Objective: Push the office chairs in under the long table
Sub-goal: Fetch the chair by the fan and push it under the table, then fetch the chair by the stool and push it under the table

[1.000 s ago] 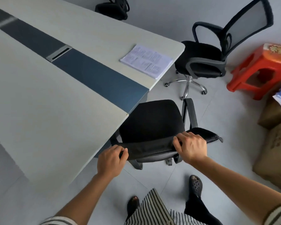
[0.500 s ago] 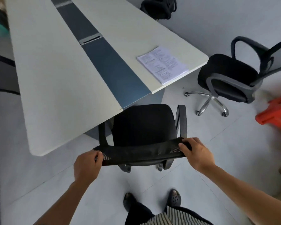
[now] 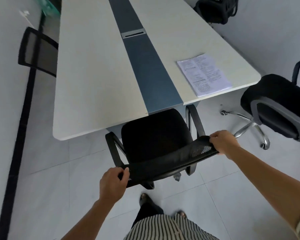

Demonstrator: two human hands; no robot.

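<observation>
1. Both hands are on the top edge of the chair's mesh backrest (image 3: 168, 163): left hand (image 3: 113, 183) at the near-left corner, right hand (image 3: 223, 143) at the far-right one, fingers (image 3: 215, 135) curled shut over the rim on both sides.
2. The chair (image 3: 156, 134) sits at the short end of the long worktop (image 3: 93, 75), with only the front of the seat tucked under the edge. It looks twisted a bit, right side further in.
3. I'd square it up first: push more with the left, then roll it straight in with even pressure so the armrests (image 3: 195, 118) slip under without knocking the edge.
4. Hard to see: the chair's wheels and base are hidden under the seat, so can't tell if a caster is snagged. Clearance between armrests and the worktop's underside isn't visible either.
5. The second chair (image 3: 277, 104) on the right is cut off by the frame and is well out from the worktop; another at far left (image 3: 38, 51) is blurred.
</observation>
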